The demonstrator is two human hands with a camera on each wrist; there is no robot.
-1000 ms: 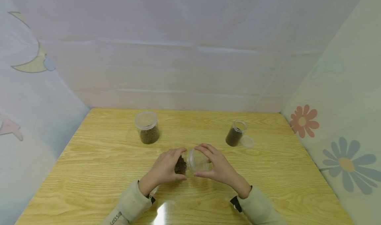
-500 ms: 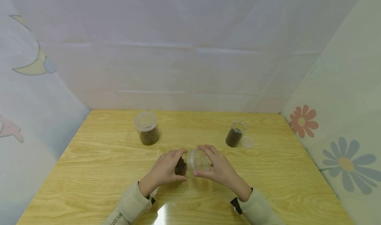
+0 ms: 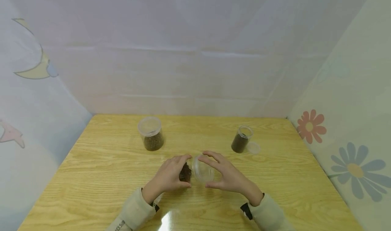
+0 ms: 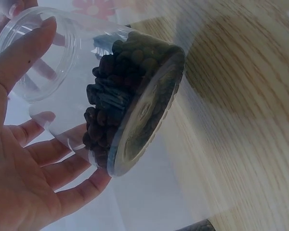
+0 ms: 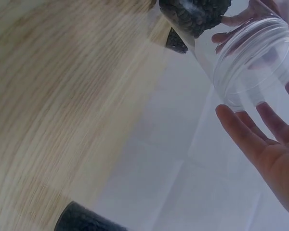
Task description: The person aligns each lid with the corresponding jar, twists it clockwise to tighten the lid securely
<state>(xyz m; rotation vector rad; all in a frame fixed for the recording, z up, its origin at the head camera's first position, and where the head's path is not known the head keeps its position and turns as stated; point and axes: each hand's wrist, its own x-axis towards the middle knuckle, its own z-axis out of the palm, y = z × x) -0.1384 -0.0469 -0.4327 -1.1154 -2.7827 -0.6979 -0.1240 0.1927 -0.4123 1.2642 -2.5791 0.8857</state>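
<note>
A clear plastic jar (image 3: 204, 171) lies tilted between the two hands, its ringed mouth end facing right. Dark bean-like pieces (image 4: 108, 94) sit in its base end. My left hand (image 3: 168, 175) grips the jar round its body, thumb on one side and fingers on the other, as the left wrist view shows. Around the mouth end, my right hand (image 3: 227, 173) is spread, thumb and fingers apart. In the right wrist view its fingertips (image 5: 226, 115) are at the clear rim; whether they touch it is hard to tell. I cannot tell if a lid is on.
At the back left of the wooden table (image 3: 107, 176) stands a wide clear jar (image 3: 151, 136) with brown contents. A narrower jar (image 3: 240, 141) of dark contents stands at the back right, beside a small clear lid (image 3: 254, 148). A printed cloth wall (image 3: 189, 71) rises behind.
My right hand's thumb and fingers have spread wider round the mouth end, and the hand has shifted slightly right. The left hand keeps its grip on the jar.
</note>
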